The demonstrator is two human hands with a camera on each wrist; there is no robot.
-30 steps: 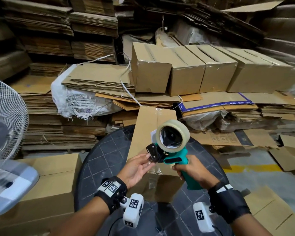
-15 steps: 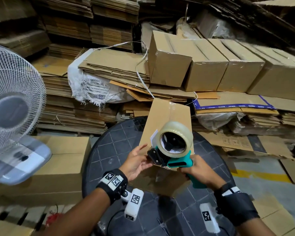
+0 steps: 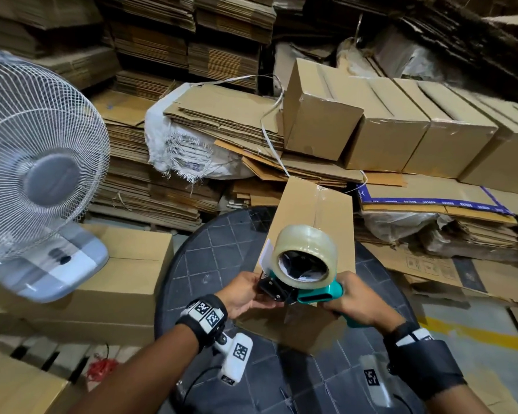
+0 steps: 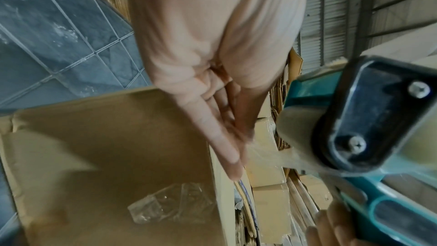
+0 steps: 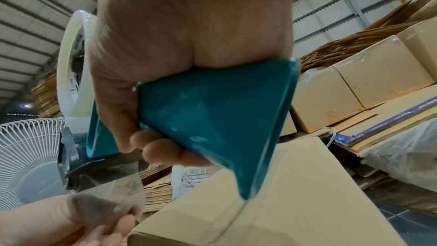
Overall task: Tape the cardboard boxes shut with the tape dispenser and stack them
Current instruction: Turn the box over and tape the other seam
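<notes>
Gripping the teal tape dispenser (image 3: 308, 282) by its handle, the right hand (image 3: 356, 303) holds it over the near end of the cardboard box (image 3: 311, 210) on the dark tiled tabletop (image 3: 210, 264). The left hand (image 3: 245, 294) pinches the clear tape's free end at the dispenser's mouth. That thin, glossy film could fold onto itself or stick crooked if tension slackens; the matte, boxy cardboard creases easily
</notes>
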